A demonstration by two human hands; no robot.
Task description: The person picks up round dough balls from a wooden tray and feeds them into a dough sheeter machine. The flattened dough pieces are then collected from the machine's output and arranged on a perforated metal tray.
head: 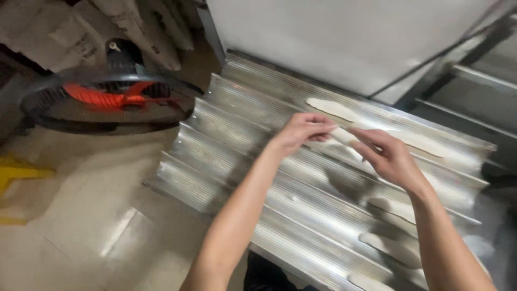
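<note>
A long pale piece of dough (pixel 343 136) is held between both hands above a corrugated metal baking tray (pixel 226 156). My left hand (pixel 299 131) pinches its left end. My right hand (pixel 389 156) grips its right end. Other shaped dough pieces lie in the tray's grooves: one at the far groove (pixel 331 108), one to the right (pixel 425 143), and several near the right front (pixel 393 207). The middle of the held piece shows between my fingers; its ends are hidden by them.
A floor fan (pixel 107 97) with orange blades stands at the left on a tiled floor. Paper sacks (pixel 81 32) lean behind it. A white cabinet wall (pixel 334 37) rises behind the tray. A metal rack (pixel 474 75) stands at the right. A yellow object (pixel 16 172) sits at the far left.
</note>
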